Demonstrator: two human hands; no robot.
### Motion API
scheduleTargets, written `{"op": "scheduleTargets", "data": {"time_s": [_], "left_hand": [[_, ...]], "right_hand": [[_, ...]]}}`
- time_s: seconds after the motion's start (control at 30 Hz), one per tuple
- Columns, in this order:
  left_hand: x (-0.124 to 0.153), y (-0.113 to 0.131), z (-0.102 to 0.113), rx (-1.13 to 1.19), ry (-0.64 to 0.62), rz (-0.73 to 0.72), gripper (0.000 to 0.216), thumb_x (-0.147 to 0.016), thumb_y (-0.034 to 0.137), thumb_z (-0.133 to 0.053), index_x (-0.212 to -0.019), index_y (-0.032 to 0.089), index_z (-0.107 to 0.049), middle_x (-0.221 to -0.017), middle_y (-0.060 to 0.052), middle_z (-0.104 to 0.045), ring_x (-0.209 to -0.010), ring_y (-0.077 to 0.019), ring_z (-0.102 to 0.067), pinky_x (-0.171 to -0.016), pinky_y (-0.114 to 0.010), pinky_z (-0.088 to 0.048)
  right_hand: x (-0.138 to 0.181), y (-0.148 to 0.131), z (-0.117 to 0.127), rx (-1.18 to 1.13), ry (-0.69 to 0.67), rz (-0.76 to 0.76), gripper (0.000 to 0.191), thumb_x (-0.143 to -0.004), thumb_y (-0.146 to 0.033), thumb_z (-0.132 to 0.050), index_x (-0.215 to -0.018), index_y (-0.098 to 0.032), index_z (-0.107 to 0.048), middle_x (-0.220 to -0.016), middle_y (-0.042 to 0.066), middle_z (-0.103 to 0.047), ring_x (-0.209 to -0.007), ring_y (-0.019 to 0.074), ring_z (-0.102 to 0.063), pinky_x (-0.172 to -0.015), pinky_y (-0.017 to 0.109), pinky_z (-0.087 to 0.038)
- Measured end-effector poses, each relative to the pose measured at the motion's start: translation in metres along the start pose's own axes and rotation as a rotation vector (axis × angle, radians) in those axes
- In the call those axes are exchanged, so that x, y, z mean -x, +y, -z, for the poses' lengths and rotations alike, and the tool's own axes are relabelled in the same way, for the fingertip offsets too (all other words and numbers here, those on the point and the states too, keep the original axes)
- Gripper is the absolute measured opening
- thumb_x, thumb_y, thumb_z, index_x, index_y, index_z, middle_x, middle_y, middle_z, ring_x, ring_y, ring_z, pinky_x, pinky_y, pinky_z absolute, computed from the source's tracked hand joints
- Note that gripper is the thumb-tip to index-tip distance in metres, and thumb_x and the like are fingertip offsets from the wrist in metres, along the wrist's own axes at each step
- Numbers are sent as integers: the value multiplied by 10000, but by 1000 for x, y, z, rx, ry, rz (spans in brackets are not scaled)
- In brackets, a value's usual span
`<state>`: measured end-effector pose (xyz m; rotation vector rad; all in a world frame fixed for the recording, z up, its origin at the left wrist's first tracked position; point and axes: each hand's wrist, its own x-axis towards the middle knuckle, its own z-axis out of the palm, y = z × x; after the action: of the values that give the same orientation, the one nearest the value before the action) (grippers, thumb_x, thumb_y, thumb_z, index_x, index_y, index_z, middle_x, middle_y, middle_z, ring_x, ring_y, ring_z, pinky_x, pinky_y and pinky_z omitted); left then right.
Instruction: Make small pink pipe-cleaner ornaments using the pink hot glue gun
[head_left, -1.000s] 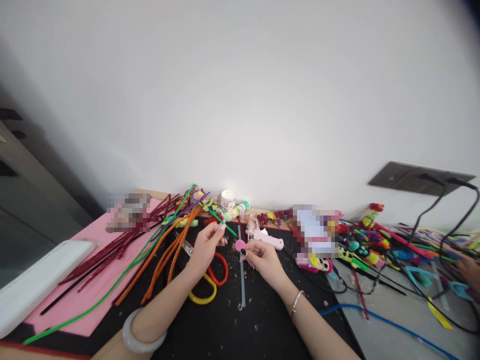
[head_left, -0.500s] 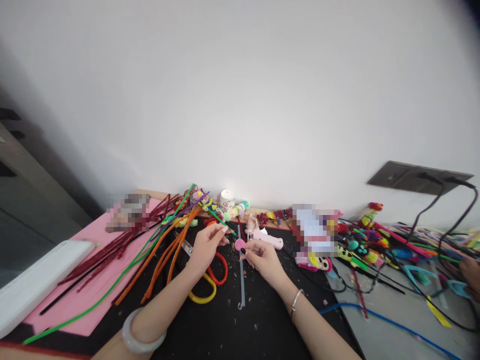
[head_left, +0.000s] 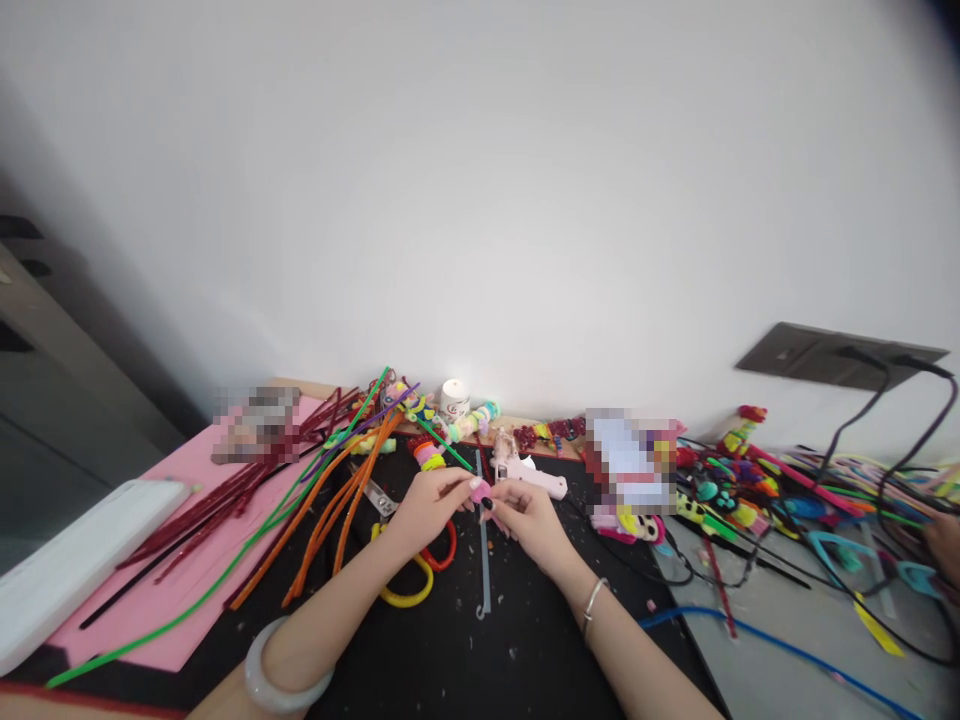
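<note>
A small pink disc (head_left: pixel 478 487), possibly a coil of pipe cleaner, is pinched between the fingertips of both hands over the black mat (head_left: pixel 420 650). My left hand (head_left: pixel 431 508) grips it from the left, thumb and finger partly covering it. From the right, my right hand (head_left: pixel 529 518) pinches the same disc. Beneath them lies a clear glue stick-like strip (head_left: pixel 484 575). Scissors (head_left: pixel 409 590) with yellow and red handles lie by my left wrist, partly hidden. A pale pink hot glue gun (head_left: pixel 532 478) rests just behind my right hand.
Orange pipe cleaners (head_left: pixel 322 530) and dark red ones (head_left: pixel 225 490) spread over pink foam sheets (head_left: pixel 157 610) at left. A white box (head_left: pixel 82 570) sits at the edge. Right: a blue pipe cleaner (head_left: pixel 780 645), tangled black cables (head_left: pixel 885 440) and another person's hand (head_left: pixel 943 545).
My left hand has come down and to the right, its fingertips now on the pink disc. My right hand stays almost in place, still holding it.
</note>
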<state>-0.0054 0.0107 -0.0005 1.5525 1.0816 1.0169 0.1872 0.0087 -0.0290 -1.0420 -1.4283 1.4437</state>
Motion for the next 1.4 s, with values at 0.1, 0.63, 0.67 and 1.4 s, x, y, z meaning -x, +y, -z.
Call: {"op": "scheduleTargets", "data": {"time_s": [0.1, 0.63, 0.67, 1.4], "left_hand": [[1, 1, 1, -124, -7, -61, 317, -887, 429, -628, -681, 196, -689, -645, -22, -697, -632, -182, -625, -646, -289, -457], [3, 0, 4, -212, 3, -193, 359, -968, 361, -518, -630, 247, -476, -575, 29, -561, -584, -177, -546, -664, -310, -414], [3, -1, 4, -194, 11, -180, 369, -980, 377, -506, -635, 249, -478, -570, 29, -563, -578, -176, -545, -665, -313, -420], [-6, -9, 7, 172, 258, 69, 338, -753, 498, -826, -680, 187, -718, -606, 3, -693, -587, -174, -674, -674, -324, -595]], "right_hand": [[0, 0, 0, 7, -11, 2, 260, -790, -440, -785, -835, -191, -725, -647, -1, -727, -452, 92, -444, -452, 228, -345], [2, -3, 2, -18, -44, -17, 265, -787, -436, -802, -838, -189, -722, -657, 3, -738, -457, 89, -432, -467, 230, -344], [2, -2, 2, -17, -42, -18, 267, -783, -437, -804, -832, -189, -718, -656, 4, -739, -453, 90, -431, -463, 230, -340], [1, -2, 1, -3, -34, -23, 285, -774, -462, -805, -805, -202, -691, -651, 13, -745, -442, 91, -426, -453, 225, -321]]}}
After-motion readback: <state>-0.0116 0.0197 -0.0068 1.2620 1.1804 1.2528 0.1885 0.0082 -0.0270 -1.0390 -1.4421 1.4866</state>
